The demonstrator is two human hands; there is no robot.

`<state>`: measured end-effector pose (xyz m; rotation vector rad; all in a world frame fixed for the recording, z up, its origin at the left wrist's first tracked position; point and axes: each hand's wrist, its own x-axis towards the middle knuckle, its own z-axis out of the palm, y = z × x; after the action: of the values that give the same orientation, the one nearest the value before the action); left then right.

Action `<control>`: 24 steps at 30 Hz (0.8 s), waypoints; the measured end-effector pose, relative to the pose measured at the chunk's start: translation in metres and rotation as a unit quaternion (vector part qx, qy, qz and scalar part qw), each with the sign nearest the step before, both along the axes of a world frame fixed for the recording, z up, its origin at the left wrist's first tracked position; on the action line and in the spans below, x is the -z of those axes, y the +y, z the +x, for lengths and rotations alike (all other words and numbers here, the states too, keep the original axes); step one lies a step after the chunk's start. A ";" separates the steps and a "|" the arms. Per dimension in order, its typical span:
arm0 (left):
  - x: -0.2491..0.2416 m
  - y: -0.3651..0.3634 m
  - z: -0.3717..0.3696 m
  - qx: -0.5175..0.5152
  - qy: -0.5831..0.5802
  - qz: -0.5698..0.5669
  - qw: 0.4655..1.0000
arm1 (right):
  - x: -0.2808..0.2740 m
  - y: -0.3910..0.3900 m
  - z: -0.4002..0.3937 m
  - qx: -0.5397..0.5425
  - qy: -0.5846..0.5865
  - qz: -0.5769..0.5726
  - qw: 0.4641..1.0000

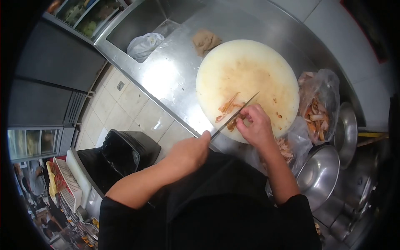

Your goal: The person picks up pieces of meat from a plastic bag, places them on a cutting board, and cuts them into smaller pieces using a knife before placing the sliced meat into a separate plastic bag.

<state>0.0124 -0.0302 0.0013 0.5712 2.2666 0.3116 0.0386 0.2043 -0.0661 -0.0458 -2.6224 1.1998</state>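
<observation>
My left hand (189,154) is closed around the handle of a knife (235,114), which is mostly hidden in my fist. The blade points away, up and right, over a round, off-white cutting board (246,54). Beside the blade, the bent fingers of my right hand (255,125) press on a brown piece of food (233,124), which looks like cooked meat. Thin reddish-brown strips (227,106) lie on the board on the other side of the knife. A few small brown scraps (278,115) dot the board to the right.
The board rests on a steel counter (183,66) with a sink holding a white plastic bag (145,45). A brown cloth (205,41) touches the board. Right: clear bags of meat pieces (316,116) and steel bowls (318,173). A black-lined bin (129,150) stands on the floor left.
</observation>
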 end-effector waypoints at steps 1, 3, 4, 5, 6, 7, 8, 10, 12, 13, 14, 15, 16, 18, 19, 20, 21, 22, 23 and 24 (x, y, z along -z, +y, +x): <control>0.002 0.004 -0.009 0.000 -0.011 0.007 1.000 | 0.000 0.000 0.001 0.000 -0.005 0.001 1.000; 0.003 0.002 -0.019 0.003 -0.032 0.021 0.999 | -0.001 -0.001 0.001 0.005 -0.012 -0.004 1.000; -0.002 0.001 -0.016 -0.002 -0.029 0.009 1.000 | -0.001 -0.001 0.001 0.008 -0.015 -0.007 1.000; -0.011 0.002 -0.011 -0.004 -0.024 -0.003 1.000 | -0.002 -0.002 0.001 0.008 -0.011 -0.006 1.000; -0.021 0.003 -0.008 -0.005 -0.021 -0.014 1.000 | -0.003 -0.002 0.001 0.009 -0.009 -0.004 1.000; -0.031 0.001 -0.007 -0.005 -0.023 -0.015 1.000 | -0.003 -0.002 0.002 0.010 -0.007 -0.001 1.000; -0.041 -0.005 -0.005 -0.005 -0.026 -0.016 1.000 | -0.002 -0.001 0.003 0.009 -0.003 0.003 1.000; -0.046 -0.013 -0.002 -0.001 -0.032 -0.023 0.999 | -0.001 -0.001 0.002 0.006 0.007 0.010 1.000; -0.047 -0.017 0.000 0.009 -0.036 -0.037 0.999 | 0.001 0.000 0.002 0.008 0.010 0.017 1.000; -0.048 -0.017 0.001 0.007 -0.043 -0.045 0.998 | 0.002 0.000 0.002 0.010 0.012 0.020 1.000; -0.050 -0.016 0.001 0.005 -0.049 -0.052 0.997 | 0.002 0.000 0.001 0.007 0.020 0.017 1.000; -0.051 -0.015 -0.001 0.004 -0.056 -0.059 0.997 | 0.003 0.000 0.001 0.005 0.028 0.014 0.999; -0.043 -0.012 -0.003 0.004 -0.056 -0.029 0.998 | 0.005 0.001 0.001 0.003 0.035 0.011 0.999; -0.014 -0.006 -0.005 0.000 -0.062 0.033 0.998 | 0.005 0.002 0.004 0.003 0.020 0.013 1.000; -0.002 0.003 -0.009 -0.002 -0.052 0.038 0.998 | 0.004 0.001 0.002 0.000 0.018 0.015 1.000; 0.008 0.016 -0.015 -0.002 -0.036 0.045 0.998 | 0.002 0.001 -0.001 -0.003 0.017 0.007 1.000; 0.012 0.025 -0.020 0.000 -0.023 0.054 0.998 | 0.003 0.002 -0.001 -0.003 0.013 0.001 1.000; 0.012 0.028 -0.020 -0.009 -0.022 0.051 0.998 | 0.003 0.002 0.001 -0.006 0.007 -0.004 1.000; 0.012 0.030 -0.019 -0.019 -0.021 0.048 0.998 | 0.004 0.003 0.002 -0.017 0.004 -0.003 1.000; 0.010 0.032 -0.020 -0.028 -0.020 0.046 0.998 | 0.005 0.004 0.002 -0.027 0.003 -0.003 1.000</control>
<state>-0.0074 0.0023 -0.0091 0.5454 2.2421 0.4521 0.0406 0.2085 -0.0713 0.0262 -2.6318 1.2221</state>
